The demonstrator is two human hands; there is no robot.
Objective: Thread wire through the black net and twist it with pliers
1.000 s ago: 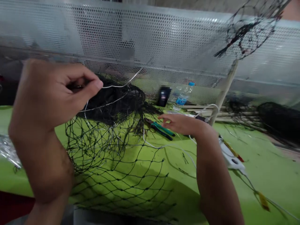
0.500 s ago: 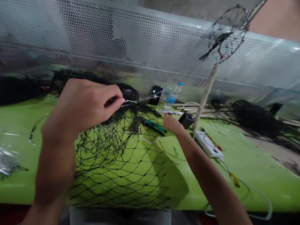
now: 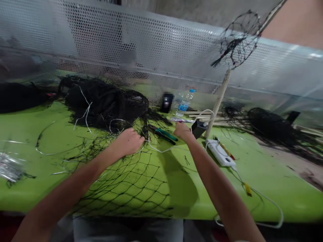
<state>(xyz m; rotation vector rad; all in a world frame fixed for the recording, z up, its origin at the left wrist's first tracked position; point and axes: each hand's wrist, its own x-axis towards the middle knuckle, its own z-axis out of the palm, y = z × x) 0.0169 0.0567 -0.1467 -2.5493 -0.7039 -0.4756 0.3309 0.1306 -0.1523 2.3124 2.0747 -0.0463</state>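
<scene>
My left hand (image 3: 131, 141), its fingers curled closed, is low over the black knotted netting (image 3: 141, 188) and loose strands. What it pinches, if anything, is hidden by the fingers. Thin silvery wire (image 3: 112, 126) loops behind this hand. My right hand (image 3: 183, 131) is closed beside a black box (image 3: 199, 129), its contents also hidden. Between the hands lie green-and-black pliers (image 3: 164, 134), with a white cord (image 3: 158, 150) curving just below them. A forked piece of pale wire (image 3: 87, 112) rests on the heap of black netting (image 3: 106, 97).
A water bottle (image 3: 184, 104) stands by the perforated metal panel (image 3: 101, 37). A white power strip (image 3: 222, 153) lies right of my right forearm. A wooden pole (image 3: 219, 101) rises near a netted hoop (image 3: 241, 40). Silvery wires (image 3: 10, 166) lie at far left.
My left hand has dropped down and to the right from its raised position, where it pinched a thin pale wire. That stretched wire no longer shows. My right hand has stayed nearly in place.
</scene>
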